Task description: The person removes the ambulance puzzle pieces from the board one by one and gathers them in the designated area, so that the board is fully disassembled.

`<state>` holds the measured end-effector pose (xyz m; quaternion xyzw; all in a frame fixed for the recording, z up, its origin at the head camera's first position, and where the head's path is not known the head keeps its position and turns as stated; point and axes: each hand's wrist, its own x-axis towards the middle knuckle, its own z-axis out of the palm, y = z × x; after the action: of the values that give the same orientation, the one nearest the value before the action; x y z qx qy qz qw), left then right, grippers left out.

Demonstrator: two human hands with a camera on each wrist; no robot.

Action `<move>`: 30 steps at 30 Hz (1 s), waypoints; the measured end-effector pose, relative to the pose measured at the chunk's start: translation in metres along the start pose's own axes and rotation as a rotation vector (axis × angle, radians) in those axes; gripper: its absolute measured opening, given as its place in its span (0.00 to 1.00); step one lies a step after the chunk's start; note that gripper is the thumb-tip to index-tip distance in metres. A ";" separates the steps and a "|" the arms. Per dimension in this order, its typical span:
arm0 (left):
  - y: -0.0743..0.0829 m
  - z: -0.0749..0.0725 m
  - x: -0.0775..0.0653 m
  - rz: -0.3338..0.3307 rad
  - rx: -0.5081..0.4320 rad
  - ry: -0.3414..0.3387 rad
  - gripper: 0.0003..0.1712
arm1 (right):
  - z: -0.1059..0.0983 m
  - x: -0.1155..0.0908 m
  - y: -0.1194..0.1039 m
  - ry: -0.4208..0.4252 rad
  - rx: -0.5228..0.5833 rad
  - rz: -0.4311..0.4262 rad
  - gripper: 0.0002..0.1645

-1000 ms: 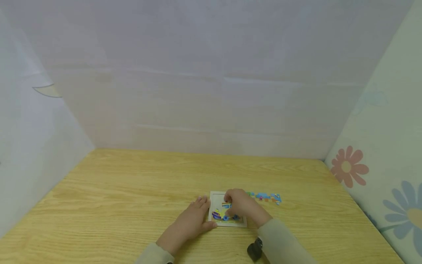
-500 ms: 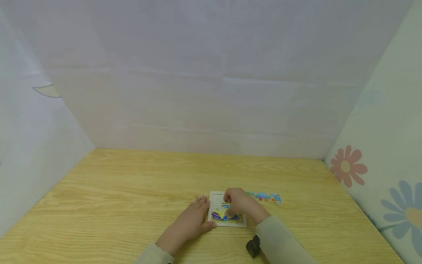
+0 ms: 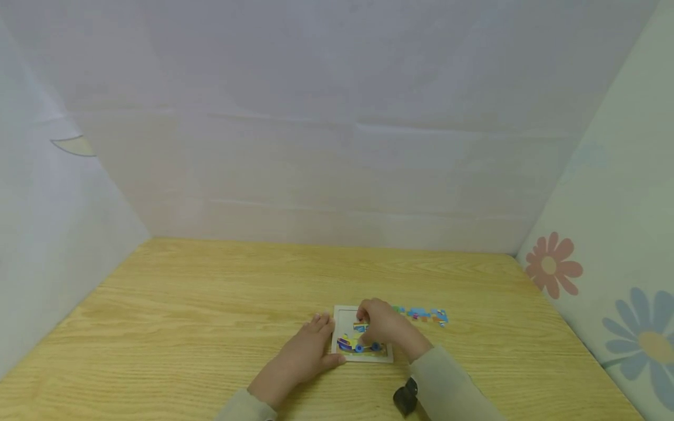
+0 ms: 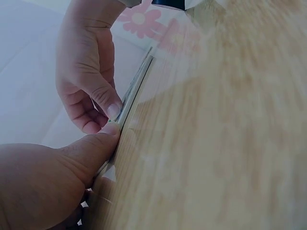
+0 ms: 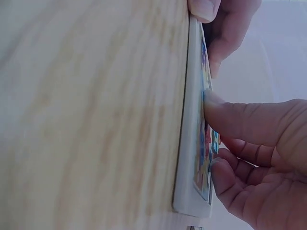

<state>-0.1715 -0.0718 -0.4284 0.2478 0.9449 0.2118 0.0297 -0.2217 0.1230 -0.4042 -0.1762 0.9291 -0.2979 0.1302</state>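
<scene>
A white-rimmed puzzle tray (image 3: pixel 363 359) lies on the table in the head view, its lower part filled with a colourful picture that has blue wheels. Flat along its left side rests my left hand (image 3: pixel 303 354), thumb at the near left corner. My right hand (image 3: pixel 387 324) reaches over the tray from the right. Between its thumb and fingers it pinches a puzzle piece (image 3: pixel 360 328) with blue and orange print, low over the picture. In the right wrist view, the right thumb (image 5: pixel 244 117) touches the picture, and the fingers partly hide the piece.
Several loose puzzle pieces (image 3: pixel 421 314) lie in a cluster right of the tray, partly behind the right hand. The wooden table (image 3: pixel 210 292) ends at a pale back wall. Near the right sleeve is a small black object (image 3: pixel 405 399).
Both hands stay almost in place at the tray. The piece under my right fingers shifts very slightly; the head view drifts a little.
</scene>
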 end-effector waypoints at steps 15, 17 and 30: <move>0.001 -0.001 0.000 -0.002 0.016 -0.001 0.45 | 0.002 -0.005 0.004 0.046 0.064 -0.027 0.24; 0.001 -0.001 0.000 -0.004 0.015 -0.002 0.45 | 0.002 -0.007 0.003 0.058 0.063 -0.033 0.24; -0.001 0.001 0.001 -0.006 0.009 -0.005 0.45 | 0.009 -0.009 0.007 0.154 0.103 -0.056 0.25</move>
<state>-0.1730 -0.0714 -0.4295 0.2455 0.9465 0.2071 0.0316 -0.2119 0.1279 -0.4143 -0.1716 0.9145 -0.3616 0.0588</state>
